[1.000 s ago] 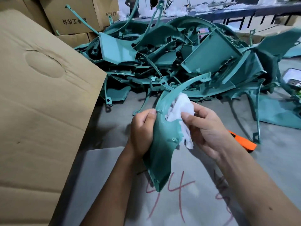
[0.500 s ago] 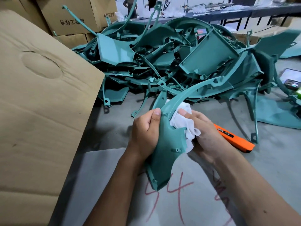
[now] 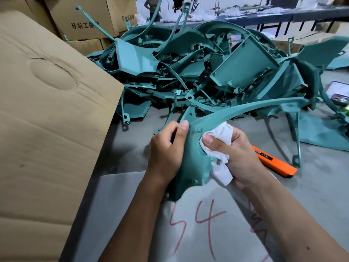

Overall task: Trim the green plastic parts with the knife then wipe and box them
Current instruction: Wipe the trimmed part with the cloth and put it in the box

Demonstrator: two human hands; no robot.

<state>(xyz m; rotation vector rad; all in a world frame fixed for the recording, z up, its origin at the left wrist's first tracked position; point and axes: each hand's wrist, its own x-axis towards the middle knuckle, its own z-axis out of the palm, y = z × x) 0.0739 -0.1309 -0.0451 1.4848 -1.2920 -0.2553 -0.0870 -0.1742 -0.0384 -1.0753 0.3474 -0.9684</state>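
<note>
Against the curved green part, the right hand had its thumb and fingers curled around a bunched white cloth, pressing it onto the plastic. On the part's other side, the left hand gripped its edge, thumb on top and fingers wrapped behind. From that grip the part's long thin arm swept out toward the heap of green parts behind it. Just beyond the part, behind the right wrist, lay the orange knife on the grey table. Well to the part's left rose a cardboard box flap. Likely risks: hard wiping could flex or snap the thin arm, or its tip could snag the heap.
</note>
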